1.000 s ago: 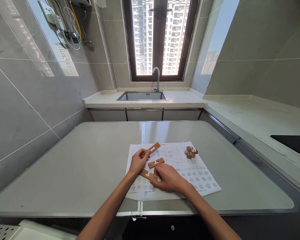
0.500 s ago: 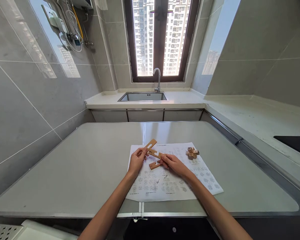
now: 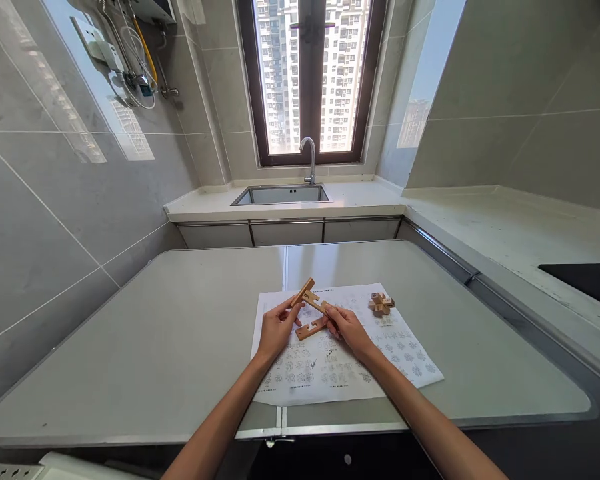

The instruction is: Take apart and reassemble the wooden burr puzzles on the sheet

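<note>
Where the grey table (image 3: 145, 333) fills the lower half of the view, a printed sheet (image 3: 380, 360) lying flat on its near middle, diagrams face up. Beyond, a white counter (image 3: 360, 195) with a sink (image 3: 280, 195) and tap (image 3: 310, 157) under a window (image 3: 313, 73).

Above the sheet's far left part: left hand (image 3: 275, 327), fingers pinched narrow on a slotted wooden strip (image 3: 303, 292), long axis slanting up and away to the right, far end raised off the paper. Right hand (image 3: 347, 325), fingers closed on a second wooden strip (image 3: 316, 302), long axis running from the fingertips toward the upper left, meeting the first strip crosswise. Third strip (image 3: 311, 328) flat on the sheet between the hands, pointing right and slightly away.

Small assembled wooden burr puzzle (image 3: 381, 304) on the sheet's far right, apart from both hands.
</note>
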Demonstrator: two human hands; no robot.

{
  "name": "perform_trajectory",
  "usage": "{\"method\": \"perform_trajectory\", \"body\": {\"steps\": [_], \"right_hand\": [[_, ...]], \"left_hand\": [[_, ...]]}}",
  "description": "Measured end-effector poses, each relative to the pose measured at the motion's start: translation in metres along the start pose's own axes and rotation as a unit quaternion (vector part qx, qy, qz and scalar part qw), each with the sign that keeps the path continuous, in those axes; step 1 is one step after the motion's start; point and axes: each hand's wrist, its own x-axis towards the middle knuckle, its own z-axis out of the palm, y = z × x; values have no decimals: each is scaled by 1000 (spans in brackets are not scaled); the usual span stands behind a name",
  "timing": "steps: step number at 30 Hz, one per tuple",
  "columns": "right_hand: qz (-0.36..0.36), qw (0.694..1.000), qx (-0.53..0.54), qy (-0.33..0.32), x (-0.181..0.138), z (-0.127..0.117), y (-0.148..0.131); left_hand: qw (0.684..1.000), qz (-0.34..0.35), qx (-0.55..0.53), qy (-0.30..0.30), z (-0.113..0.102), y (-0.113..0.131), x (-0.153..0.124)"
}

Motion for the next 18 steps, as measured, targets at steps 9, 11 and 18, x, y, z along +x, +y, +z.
{"method": "perform_trajectory", "body": {"steps": [9, 11, 18], "right_hand": [[8, 999, 38, -1, 0, 2, 3], [8, 999, 45, -1, 0, 3, 2], [16, 999, 50, -1, 3, 2, 6]], "left_hand": [[994, 62, 86, 14, -2, -2, -2], [992, 80, 98, 12, -4, -2, -2], [983, 133, 128, 5, -7, -5, -1]]}}
